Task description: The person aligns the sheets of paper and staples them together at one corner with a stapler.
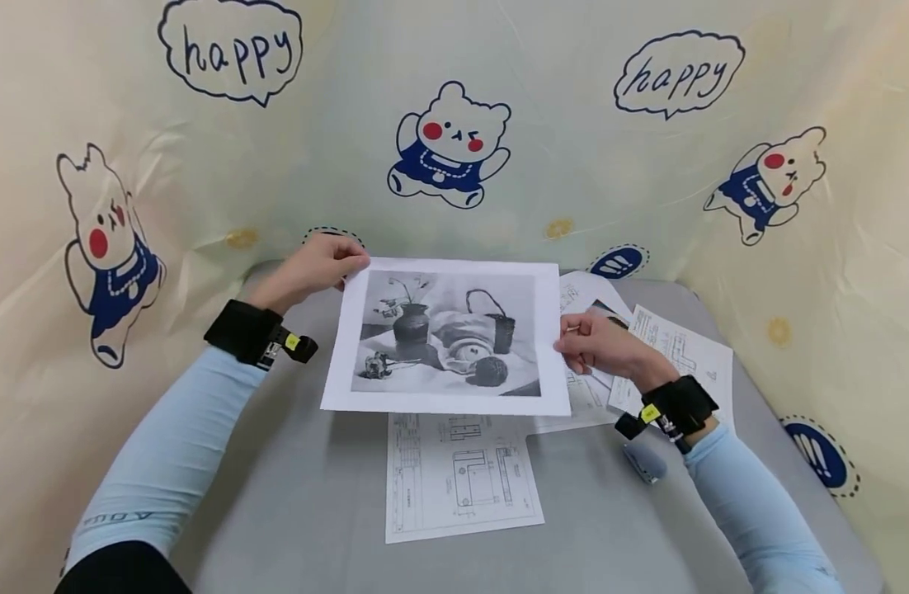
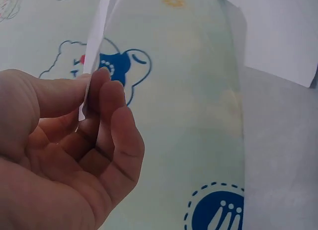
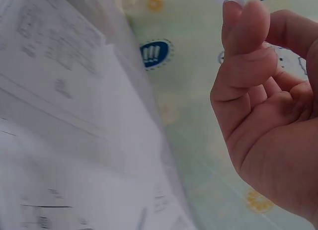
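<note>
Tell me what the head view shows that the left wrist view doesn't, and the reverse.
Only the head view shows the right hand, the still-life print on the raised sheet, and a small blue-grey object on the table.

Only the left wrist view shows the palm side of the left hand, with the sheet nearly edge-on between thumb and fingers.

Both show the left hand pinching that sheet, and the patterned backdrop.

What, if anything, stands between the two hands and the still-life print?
Nothing visible does. The left hand pinches the still-life print at its upper left corner; the right hand pinches its right edge. The drawing sheets lie on the table, not between print and hands.
</note>
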A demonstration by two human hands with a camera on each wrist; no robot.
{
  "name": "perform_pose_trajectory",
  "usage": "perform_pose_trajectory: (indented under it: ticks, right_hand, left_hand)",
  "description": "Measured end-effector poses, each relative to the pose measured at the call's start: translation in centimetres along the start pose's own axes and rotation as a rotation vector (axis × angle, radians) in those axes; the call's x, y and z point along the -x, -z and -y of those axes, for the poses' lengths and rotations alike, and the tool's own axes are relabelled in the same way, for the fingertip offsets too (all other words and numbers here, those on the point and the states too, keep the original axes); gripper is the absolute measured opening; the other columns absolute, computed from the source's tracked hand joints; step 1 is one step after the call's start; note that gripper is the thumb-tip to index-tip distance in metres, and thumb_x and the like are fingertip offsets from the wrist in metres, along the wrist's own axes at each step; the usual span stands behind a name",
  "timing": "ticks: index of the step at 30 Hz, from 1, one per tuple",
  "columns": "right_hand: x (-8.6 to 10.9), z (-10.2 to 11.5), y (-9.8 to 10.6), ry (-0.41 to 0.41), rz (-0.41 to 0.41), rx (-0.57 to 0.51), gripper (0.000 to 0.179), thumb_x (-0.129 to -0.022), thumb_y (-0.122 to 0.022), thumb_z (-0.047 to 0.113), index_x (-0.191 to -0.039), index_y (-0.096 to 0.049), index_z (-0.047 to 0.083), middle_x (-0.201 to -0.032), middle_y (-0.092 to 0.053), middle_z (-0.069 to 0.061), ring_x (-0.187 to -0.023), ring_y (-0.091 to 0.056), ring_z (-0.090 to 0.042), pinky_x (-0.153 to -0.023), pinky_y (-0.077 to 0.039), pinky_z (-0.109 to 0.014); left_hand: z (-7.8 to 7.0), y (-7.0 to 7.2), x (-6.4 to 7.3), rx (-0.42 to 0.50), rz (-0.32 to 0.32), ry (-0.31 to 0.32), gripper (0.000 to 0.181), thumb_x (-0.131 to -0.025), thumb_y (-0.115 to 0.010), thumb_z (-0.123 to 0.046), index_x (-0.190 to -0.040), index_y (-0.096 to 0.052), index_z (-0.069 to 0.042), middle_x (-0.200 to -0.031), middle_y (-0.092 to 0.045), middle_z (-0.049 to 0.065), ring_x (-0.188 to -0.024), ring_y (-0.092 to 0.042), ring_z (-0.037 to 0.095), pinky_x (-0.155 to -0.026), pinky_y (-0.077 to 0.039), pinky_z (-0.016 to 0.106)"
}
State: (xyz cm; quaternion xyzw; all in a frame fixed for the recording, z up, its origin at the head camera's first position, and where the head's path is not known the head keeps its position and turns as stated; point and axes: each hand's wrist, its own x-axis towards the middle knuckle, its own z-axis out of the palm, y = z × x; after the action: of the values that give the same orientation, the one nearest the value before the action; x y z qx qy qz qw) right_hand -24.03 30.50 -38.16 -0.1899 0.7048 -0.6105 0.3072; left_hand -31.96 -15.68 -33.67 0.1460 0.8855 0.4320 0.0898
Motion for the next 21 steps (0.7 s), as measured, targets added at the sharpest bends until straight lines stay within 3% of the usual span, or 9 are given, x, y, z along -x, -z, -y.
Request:
perform_pose_trajectory:
  ticks: [6,11,15,21]
  right_hand:
    - [1.3,-2.5,-2.4,-0.061,0.099,-0.144,0.015,-0.098,-0.05,0.001,-0.108,-0.061,0.006,-0.076,-0.07,0.001,-0.057,-0.059,-0.007,-0.052,-0.044,-0.019]
    - [1.4,-5.1,-4.9,-0.107,0.159,-0.282,0.018,-0.098,-0.048,0.0,-0.103,-0.063,0.007,-0.08,-0.074,0.002,-0.056,-0.061,-0.004,-0.051,-0.046,-0.018]
    - [1.2,-6.9,-7.3,-0.17,0.174,-0.34,0.02,-0.097,-0.051,0.002,-0.096,-0.071,0.006,-0.077,-0.075,0.002,-0.053,-0.061,-0.003,-0.05,-0.047,-0.018]
    - [1.5,-8.9,-11.0,-0.256,0.192,-0.424,0.017,-0.097,-0.056,0.007,-0.1,-0.072,0.004,-0.079,-0.075,0.001,-0.052,-0.061,-0.002,-0.05,-0.048,-0.018]
  left_hand:
    - [-0.5,-1.6,-2.2,-0.07,0.066,-0.015,0.026,-0.102,-0.052,-0.025,-0.116,-0.064,-0.006,-0.111,-0.064,0.016,-0.091,-0.06,0.024,-0.073,-0.054,0.036]
    - [-2.4,-2.9,-4.7,-0.126,0.081,0.014,0.024,-0.102,-0.051,-0.024,-0.115,-0.063,-0.007,-0.117,-0.062,0.016,-0.1,-0.058,0.028,-0.083,-0.051,0.038]
    - [-3.1,-5.1,-6.6,-0.175,0.06,0.029,0.022,-0.101,-0.052,-0.021,-0.114,-0.063,-0.008,-0.12,-0.06,0.014,-0.105,-0.057,0.029,-0.088,-0.049,0.041]
    - [-2.2,-9.0,-8.2,-0.147,0.035,0.053,0.025,-0.099,-0.056,-0.018,-0.122,-0.056,-0.008,-0.115,-0.059,0.012,-0.101,-0.056,0.026,-0.083,-0.049,0.037]
